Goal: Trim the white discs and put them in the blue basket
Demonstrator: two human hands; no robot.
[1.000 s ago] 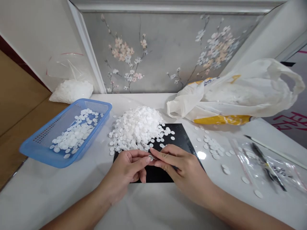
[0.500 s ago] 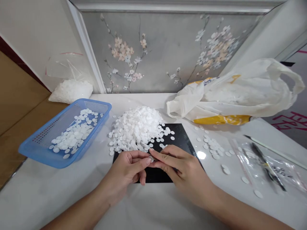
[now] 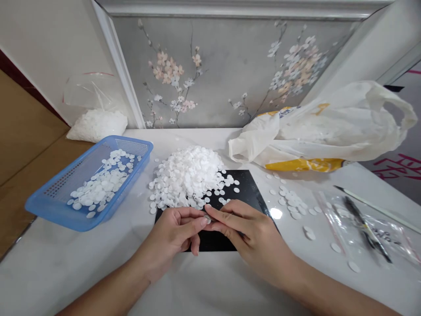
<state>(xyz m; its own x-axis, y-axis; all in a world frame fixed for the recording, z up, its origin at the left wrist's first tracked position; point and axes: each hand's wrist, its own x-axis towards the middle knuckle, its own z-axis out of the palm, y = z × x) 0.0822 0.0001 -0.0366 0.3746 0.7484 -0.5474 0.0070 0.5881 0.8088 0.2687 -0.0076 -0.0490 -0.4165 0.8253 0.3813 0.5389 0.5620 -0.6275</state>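
My left hand [image 3: 179, 230] and my right hand [image 3: 248, 226] meet over the near part of a black mat [image 3: 210, 241]. Between the fingertips of both is a small white disc [image 3: 208, 218], pinched by the left thumb and index finger. The right thumb and index finger close on its other side; fingers partly cover it. Just beyond the hands rises a large pile of white discs [image 3: 192, 173], spilling over the mat's far left part. A few loose discs lie on the mat near my right hand.
At left stands a blue basket [image 3: 69, 182] holding white discs, with a filled clear bag [image 3: 97, 125] behind it. A white plastic bag [image 3: 322, 136] lies at the back right. Nearer are scattered discs [image 3: 292, 202], a pen [image 3: 366, 230] on a clear zip bag, and a thin white stick [image 3: 378, 208].
Almost nothing differs. Both hands stay in the same place with the disc between their fingertips.
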